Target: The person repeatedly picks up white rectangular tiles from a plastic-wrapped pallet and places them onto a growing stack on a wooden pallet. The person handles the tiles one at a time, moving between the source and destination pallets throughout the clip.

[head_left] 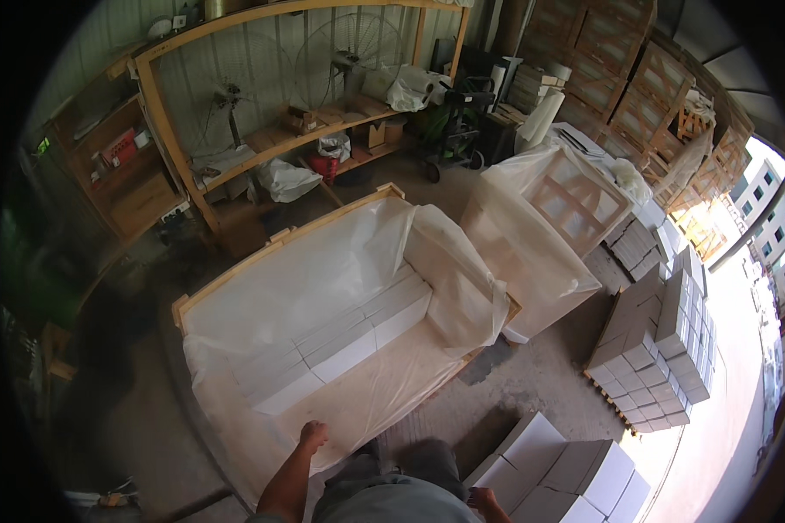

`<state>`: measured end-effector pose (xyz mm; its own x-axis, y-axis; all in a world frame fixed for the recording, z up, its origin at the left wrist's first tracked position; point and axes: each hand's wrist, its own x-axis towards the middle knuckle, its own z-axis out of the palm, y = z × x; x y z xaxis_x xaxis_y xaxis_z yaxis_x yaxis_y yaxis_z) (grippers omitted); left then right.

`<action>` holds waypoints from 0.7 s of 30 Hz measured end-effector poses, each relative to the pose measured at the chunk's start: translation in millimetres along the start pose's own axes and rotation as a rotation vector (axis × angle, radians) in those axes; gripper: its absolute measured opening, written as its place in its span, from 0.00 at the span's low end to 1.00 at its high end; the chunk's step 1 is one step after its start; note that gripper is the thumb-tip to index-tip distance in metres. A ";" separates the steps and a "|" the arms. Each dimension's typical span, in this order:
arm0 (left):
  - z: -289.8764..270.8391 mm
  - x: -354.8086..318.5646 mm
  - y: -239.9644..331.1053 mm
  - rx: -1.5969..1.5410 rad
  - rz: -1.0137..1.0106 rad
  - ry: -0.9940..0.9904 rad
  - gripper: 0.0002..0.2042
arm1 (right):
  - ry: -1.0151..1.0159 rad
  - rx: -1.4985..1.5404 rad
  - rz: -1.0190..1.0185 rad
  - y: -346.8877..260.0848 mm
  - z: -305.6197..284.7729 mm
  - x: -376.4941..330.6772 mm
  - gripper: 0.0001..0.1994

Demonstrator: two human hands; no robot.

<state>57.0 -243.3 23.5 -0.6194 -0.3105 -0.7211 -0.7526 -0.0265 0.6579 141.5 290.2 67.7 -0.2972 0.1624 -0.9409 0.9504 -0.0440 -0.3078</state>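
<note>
While the left hand (313,433) rests closed as a loose fist on the near edge of the crate (202,296), its knuckles press the plastic liner (384,383) that drapes over that rim. Inside the crate, white boxes (340,344) lie in a tight row along the middle, running from the near-left corner toward the far-right side. Bare liner lies between the row and the near edge, so that strip is open; behind the row the liner rises up the far wall. At the right corner the liner bunches into a high fold over the rim.

Low at the bottom edge, the right hand (482,499) touches the top of a stack of white boxes (558,475) beside the person's knee; whether its fingers are spread or curled I cannot tell. Bare concrete floor (532,375) runs between the crate and this stack, a narrow lane. Farther right stands a pallet of boxes (658,349), well apart from the crate. A second lined crate (541,235) sits just beyond the far-right corner.
</note>
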 end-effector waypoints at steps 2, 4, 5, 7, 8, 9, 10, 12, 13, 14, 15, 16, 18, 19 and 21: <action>-4.1 -6.1 -7.4 0.019 -0.064 0.033 0.13 | 0.004 -0.194 0.005 -39.6 14.8 -6.6 0.12; -4.3 -13.9 -17.1 -0.017 -0.119 0.065 0.13 | 0.024 -0.388 0.010 -85.2 26.8 -22.4 0.11; -4.3 -19.1 -23.6 -0.037 -0.157 0.087 0.13 | 0.034 -0.489 0.013 -106.0 31.5 -24.3 0.11; -3.7 -20.3 -41.6 0.000 -0.137 0.102 0.12 | -0.074 -0.573 0.004 -136.3 20.9 16.3 0.10; -13.4 -21.0 -75.5 0.053 -0.095 0.121 0.11 | -0.344 -0.457 0.011 -154.6 17.4 61.5 0.09; -12.9 -8.2 -101.1 0.117 -0.009 0.113 0.10 | -0.609 -0.287 0.017 -177.5 0.6 106.3 0.09; 17.0 -1.7 -93.1 0.000 -0.113 0.073 0.11 | -0.805 -0.128 0.075 -196.7 -34.0 154.5 0.08; 19.8 -43.7 -119.5 -0.235 -0.402 0.180 0.12 | -0.662 -0.162 -0.007 -257.5 13.1 131.7 0.09; 36.4 -45.7 -119.4 -0.310 -0.449 0.178 0.12 | -0.675 -0.200 -0.015 -282.9 7.0 158.7 0.10; 49.3 -51.3 -126.0 -0.386 -0.502 0.192 0.13 | -0.696 -0.242 -0.011 -310.4 10.6 188.7 0.11; 61.2 -48.9 -134.6 -0.441 -0.451 0.154 0.12 | -0.594 -0.408 -0.151 -333.2 17.5 216.7 0.13; 65.7 -56.2 -161.6 -0.332 -0.274 0.221 0.09 | -0.516 -0.573 -0.277 -345.2 37.2 238.1 0.14; 86.2 -59.2 -187.6 -0.173 -0.111 0.234 0.08 | -0.547 -0.542 -0.269 -384.0 62.6 255.0 0.15; 93.8 -49.4 -177.8 -0.167 -0.134 0.189 0.09 | -0.785 -0.486 -0.183 -410.6 69.4 269.4 0.14; 104.2 -47.3 -168.8 -0.202 -0.183 0.173 0.10 | -0.743 -0.571 -0.232 -421.6 109.5 265.9 0.13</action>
<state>190.0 -125.1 -76.1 -0.4172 -0.4398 -0.7953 -0.7780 -0.2796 0.5627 -348.3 244.0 -68.2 -0.2786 -0.5673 -0.7750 0.7036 0.4287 -0.5667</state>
